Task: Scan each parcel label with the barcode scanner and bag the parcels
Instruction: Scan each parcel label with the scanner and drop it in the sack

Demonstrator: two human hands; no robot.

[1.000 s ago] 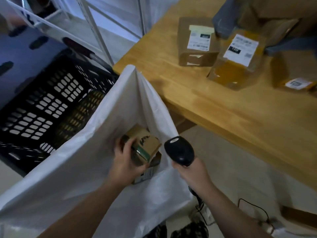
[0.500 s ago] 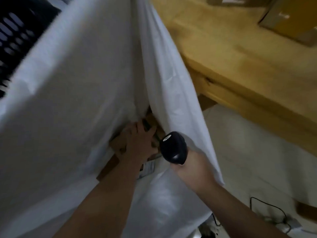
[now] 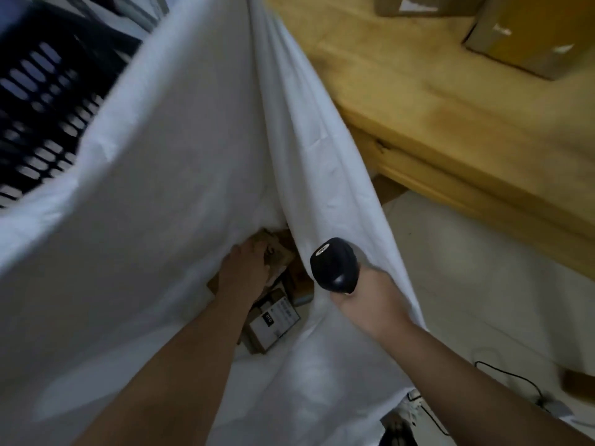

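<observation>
A large white bag (image 3: pixel 180 162) fills most of the view, its mouth open toward me. My left hand (image 3: pixel 246 268) reaches deep inside and holds a small brown cardboard parcel (image 3: pixel 277 252) down among others. Just below it lies another parcel with a white label (image 3: pixel 273 320). My right hand (image 3: pixel 363 294) grips the black barcode scanner (image 3: pixel 335 265) and also pinches the bag's right edge. Two brown parcels (image 3: pixel 528 30) sit on the wooden table at the top right.
The wooden table (image 3: pixel 450 123) runs along the right, its edge close to the bag. A black perforated crate (image 3: pixel 42 101) stands behind the bag at left. A black cable (image 3: pixel 515 381) lies on the pale floor at the lower right.
My left hand has carried the small parcel from the bag's mouth down into the bag. The view has dropped closer, so the bag now fills the frame. The right hand still holds the scanner.
</observation>
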